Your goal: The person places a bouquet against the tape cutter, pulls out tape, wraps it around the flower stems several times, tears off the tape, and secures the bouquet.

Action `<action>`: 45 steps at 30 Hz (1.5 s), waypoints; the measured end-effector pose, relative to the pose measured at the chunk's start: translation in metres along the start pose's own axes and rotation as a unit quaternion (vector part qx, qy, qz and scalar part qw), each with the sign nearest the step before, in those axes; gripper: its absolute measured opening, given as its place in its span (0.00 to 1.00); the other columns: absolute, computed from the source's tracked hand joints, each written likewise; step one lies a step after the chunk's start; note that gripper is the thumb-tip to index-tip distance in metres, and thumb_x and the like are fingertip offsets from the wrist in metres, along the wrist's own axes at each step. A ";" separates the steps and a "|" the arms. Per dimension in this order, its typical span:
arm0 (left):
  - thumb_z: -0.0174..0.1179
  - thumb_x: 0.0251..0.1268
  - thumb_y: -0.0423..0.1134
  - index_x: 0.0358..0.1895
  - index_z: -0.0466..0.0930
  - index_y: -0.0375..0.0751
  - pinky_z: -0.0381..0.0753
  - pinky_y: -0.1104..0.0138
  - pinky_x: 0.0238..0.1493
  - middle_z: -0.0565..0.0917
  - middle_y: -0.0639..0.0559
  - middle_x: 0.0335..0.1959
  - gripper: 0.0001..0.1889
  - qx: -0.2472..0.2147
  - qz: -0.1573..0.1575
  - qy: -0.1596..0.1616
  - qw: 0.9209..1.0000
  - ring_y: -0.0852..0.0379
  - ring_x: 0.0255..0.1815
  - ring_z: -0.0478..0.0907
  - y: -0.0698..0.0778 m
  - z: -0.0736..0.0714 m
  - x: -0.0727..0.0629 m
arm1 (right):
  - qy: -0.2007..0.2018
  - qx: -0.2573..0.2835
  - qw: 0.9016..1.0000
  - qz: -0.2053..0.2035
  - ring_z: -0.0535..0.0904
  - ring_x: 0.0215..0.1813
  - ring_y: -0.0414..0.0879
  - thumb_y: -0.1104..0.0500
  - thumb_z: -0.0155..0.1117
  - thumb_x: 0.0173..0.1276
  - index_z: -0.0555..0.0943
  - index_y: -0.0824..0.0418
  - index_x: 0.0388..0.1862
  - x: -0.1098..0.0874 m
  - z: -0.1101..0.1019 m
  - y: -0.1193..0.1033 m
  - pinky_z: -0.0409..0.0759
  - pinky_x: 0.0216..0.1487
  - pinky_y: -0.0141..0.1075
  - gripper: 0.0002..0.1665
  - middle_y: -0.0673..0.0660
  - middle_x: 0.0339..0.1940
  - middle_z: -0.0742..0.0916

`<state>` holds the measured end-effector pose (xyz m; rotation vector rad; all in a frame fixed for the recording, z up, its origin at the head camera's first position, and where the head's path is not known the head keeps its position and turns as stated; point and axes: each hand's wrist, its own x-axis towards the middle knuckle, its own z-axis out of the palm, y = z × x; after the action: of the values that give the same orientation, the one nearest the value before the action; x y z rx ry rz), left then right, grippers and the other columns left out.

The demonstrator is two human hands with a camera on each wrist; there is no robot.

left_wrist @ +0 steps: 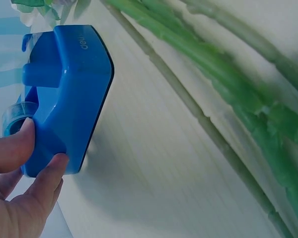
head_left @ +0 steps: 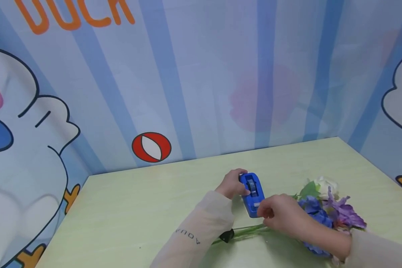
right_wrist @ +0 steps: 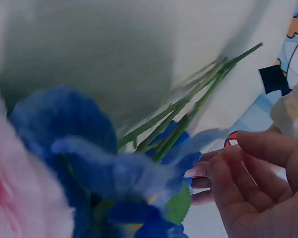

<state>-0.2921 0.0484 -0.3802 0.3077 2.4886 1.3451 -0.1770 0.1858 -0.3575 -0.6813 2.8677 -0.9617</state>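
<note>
My left hand (head_left: 232, 184) grips a blue tape dispenser (head_left: 255, 199) with a roll of clear tape (left_wrist: 19, 116) in it. In the left wrist view, the thumb lies by the roll and the other fingers hold the side. My right hand (head_left: 284, 216) is at the dispenser's cutter end, its fingers bent and the thumb (right_wrist: 246, 141) close to the fingertips. I cannot tell whether tape is between them. Beneath the right forearm lies a bunch of flowers, with a blue bloom (head_left: 315, 212), a purple one (head_left: 345, 212) and a white one (head_left: 326, 186). Their green stems (head_left: 248, 231) run leftward below the dispenser.
The pale wooden table (head_left: 130, 208) meets a blue striped backdrop (head_left: 207, 93) with cartoon figures along its far edge. A small black piece (head_left: 227, 235) shows beside the left sleeve, over the stems. A pink flower (right_wrist: 20, 183) is close to the right wrist camera.
</note>
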 end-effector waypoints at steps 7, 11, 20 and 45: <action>0.65 0.47 0.19 0.60 0.72 0.39 0.75 0.57 0.50 0.76 0.40 0.54 0.32 -0.002 0.003 0.000 1.000 0.48 0.48 0.75 -0.001 0.002 0.000 | -0.001 -0.218 0.974 -0.066 0.78 0.27 0.43 0.66 0.77 0.40 0.82 0.55 0.24 0.001 0.017 0.005 0.76 0.26 0.36 0.14 0.47 0.24 0.83; 0.65 0.47 0.20 0.60 0.72 0.39 0.74 0.57 0.52 0.76 0.40 0.55 0.32 -0.001 0.002 0.003 1.000 0.48 0.49 0.74 -0.001 0.001 0.001 | 0.017 -0.263 0.963 -0.062 0.75 0.25 0.42 0.66 0.76 0.40 0.80 0.54 0.23 0.001 0.025 0.003 0.72 0.21 0.36 0.14 0.45 0.22 0.79; 0.66 0.47 0.21 0.60 0.72 0.40 0.72 0.56 0.55 0.76 0.41 0.55 0.32 0.008 -0.002 0.000 1.000 0.49 0.49 0.73 -0.002 0.001 0.002 | 0.027 -0.315 0.946 -0.075 0.74 0.23 0.45 0.58 0.79 0.39 0.78 0.56 0.26 -0.004 0.040 0.010 0.72 0.20 0.37 0.17 0.50 0.22 0.78; 0.65 0.55 0.30 0.40 0.80 0.32 0.74 0.67 0.31 0.81 0.49 0.30 0.09 0.049 0.018 -0.106 0.993 0.59 0.28 0.74 -0.018 -0.027 -0.031 | 0.096 -0.323 0.936 -0.104 0.73 0.18 0.44 0.66 0.75 0.40 0.76 0.56 0.26 -0.005 0.045 0.019 0.67 0.14 0.36 0.17 0.50 0.19 0.79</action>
<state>-0.2733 0.0079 -0.3764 0.4919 2.3848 1.1410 -0.1725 0.1758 -0.4057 -0.9885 3.3455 -0.0526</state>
